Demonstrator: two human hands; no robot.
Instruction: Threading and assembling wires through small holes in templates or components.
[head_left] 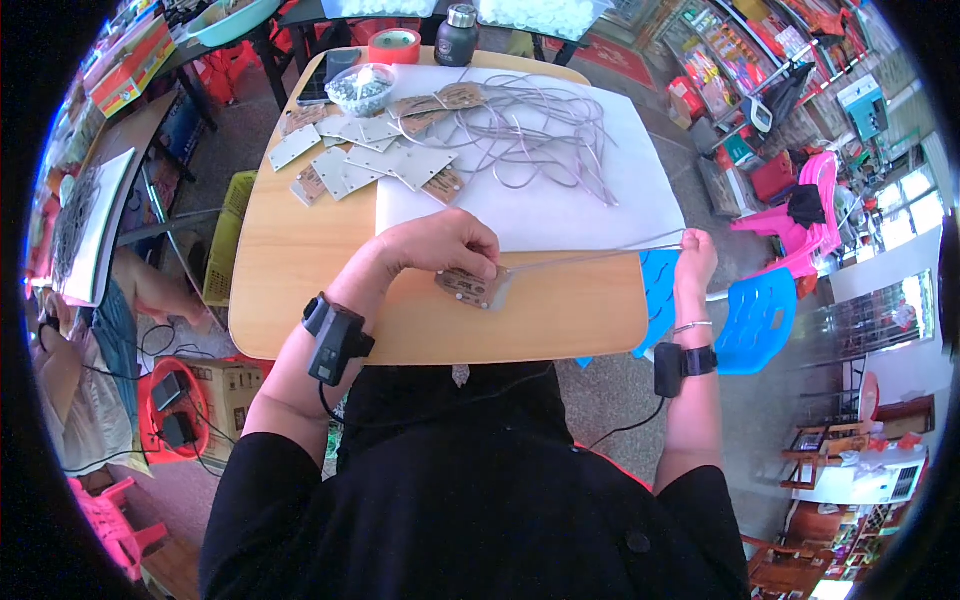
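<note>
Over the front part of the table, my left hand [452, 243] pinches a small brown cardboard tag [470, 288] with printing and pale dots along its edge. A thin grey cord [590, 256] runs from the tag to the right, stretched nearly straight. Past the table's right edge, my right hand [697, 256] is closed on the cord's far end. Beyond my left hand lies a loose pile of white and brown cards [352, 172] with small holes. A tangle of loose grey cords [545, 135] spreads over the white sheet [640, 180].
At the table's [300, 290] far side stand a bowl of small grey pieces [361, 92], a red tape roll [394, 46] and a dark bottle [457, 38]. Blue [755, 318] and pink [805, 220] chairs stand right. Another person's arm [150, 285] shows at left.
</note>
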